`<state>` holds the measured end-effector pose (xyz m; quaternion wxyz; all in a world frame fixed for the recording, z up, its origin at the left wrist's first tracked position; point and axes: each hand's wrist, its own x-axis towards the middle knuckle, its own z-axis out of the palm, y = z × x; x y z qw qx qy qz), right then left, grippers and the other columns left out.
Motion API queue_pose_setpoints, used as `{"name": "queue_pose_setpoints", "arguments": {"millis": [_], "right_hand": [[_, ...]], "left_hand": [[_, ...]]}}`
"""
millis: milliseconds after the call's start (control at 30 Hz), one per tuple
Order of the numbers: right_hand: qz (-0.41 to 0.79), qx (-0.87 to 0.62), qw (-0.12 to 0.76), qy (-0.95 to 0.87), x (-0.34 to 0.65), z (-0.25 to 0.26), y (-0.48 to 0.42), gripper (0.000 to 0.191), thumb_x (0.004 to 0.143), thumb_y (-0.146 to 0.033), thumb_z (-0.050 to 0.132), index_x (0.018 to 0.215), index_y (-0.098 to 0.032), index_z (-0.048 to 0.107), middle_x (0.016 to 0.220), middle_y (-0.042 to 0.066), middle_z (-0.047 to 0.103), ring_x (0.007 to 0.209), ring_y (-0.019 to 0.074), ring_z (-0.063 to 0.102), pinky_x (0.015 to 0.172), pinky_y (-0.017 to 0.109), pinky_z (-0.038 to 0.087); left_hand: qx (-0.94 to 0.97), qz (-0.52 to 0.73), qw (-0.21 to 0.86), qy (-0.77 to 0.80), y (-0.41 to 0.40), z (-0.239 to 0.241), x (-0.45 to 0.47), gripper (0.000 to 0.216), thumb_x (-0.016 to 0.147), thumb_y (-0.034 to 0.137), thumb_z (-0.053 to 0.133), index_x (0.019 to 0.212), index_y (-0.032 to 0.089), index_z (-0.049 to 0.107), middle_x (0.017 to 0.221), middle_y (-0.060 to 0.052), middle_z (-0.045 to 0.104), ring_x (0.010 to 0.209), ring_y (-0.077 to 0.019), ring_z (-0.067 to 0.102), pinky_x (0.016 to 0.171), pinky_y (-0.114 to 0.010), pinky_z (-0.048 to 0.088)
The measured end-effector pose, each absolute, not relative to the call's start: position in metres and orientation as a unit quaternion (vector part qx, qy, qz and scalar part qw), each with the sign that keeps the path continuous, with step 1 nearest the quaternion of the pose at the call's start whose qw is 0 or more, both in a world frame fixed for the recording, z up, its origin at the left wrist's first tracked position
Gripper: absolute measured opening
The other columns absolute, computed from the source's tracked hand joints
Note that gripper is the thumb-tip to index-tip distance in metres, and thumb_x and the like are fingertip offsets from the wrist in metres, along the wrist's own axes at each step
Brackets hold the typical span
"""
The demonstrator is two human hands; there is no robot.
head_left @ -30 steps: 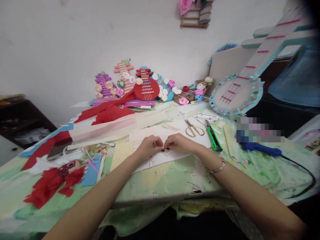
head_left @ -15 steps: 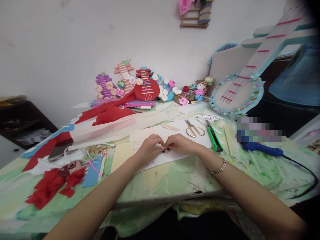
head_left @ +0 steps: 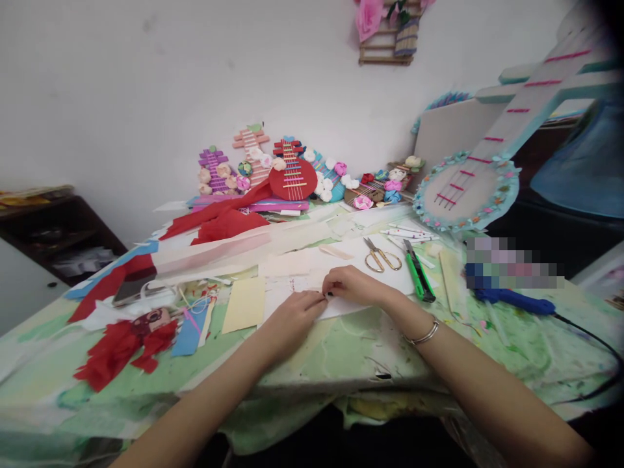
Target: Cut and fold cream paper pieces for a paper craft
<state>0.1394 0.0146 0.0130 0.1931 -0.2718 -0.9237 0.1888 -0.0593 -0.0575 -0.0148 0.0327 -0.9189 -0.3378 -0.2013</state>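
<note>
My left hand lies low over a white sheet, its fingers together and reaching right until the tips meet my right hand. My right hand is closed in a pinch, thumb and fingertips pressed together. Whatever sits between the fingertips is hidden or too small to name. Faint reddish marks show on the sheet just above my left hand. Right of my hands lie gold-handled scissors, blades slightly apart, and a green utility knife.
A blue glue gun with a black cord lies on the right. Left are yellow paper, a blue strip and red crepe paper. Decorated model lutes line the wall, and a large pale blue one leans at the right.
My left hand has turned from a raised pinch to a flatter, lower pose, uncovering the marks on the sheet. My right hand stays pinched beside it. The view has shifted slightly.
</note>
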Motion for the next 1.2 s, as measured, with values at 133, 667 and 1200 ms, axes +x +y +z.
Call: {"name": "queue_pose_setpoints", "arguments": {"millis": [133,667,1200], "right_hand": [[0.192,-0.280,0.192,-0.921,0.139,0.012,0.015,0.020,0.075,-0.007,0.050,0.082,-0.016,0.067,0.078,0.004,0.066,0.071,0.0136,0.057,0.066,0.023,0.040],[0.207,-0.313,0.197,-0.906,0.140,0.008,0.014,0.020,0.078,-0.008,0.050,0.094,-0.016,0.060,0.077,0.002,0.062,0.069,0.0127,0.055,0.065,0.023,0.039],[0.197,-0.302,0.199,-0.911,0.139,0.005,0.016,0.021,0.077,-0.010,0.050,0.095,-0.016,0.061,0.075,0.001,0.062,0.069,0.0127,0.055,0.065,0.024,0.040]], "left_hand": [[-0.915,-0.209,0.019,-0.346,-0.058,-0.018,-0.062,0.038,0.088,0.011,0.039,0.123,0.020,0.050,0.125,-0.011,0.051,0.115,-0.0225,0.045,0.096,-0.041,0.039],[-0.912,-0.242,-0.013,-0.330,-0.058,-0.015,-0.062,0.036,0.087,0.009,0.039,0.118,0.017,0.054,0.123,-0.009,0.055,0.115,-0.0213,0.048,0.095,-0.040,0.041],[-0.921,-0.157,0.015,-0.355,-0.068,0.000,-0.056,0.039,0.088,0.029,0.044,0.125,0.020,0.045,0.130,-0.012,0.045,0.117,-0.0273,0.041,0.096,-0.045,0.034]]}}
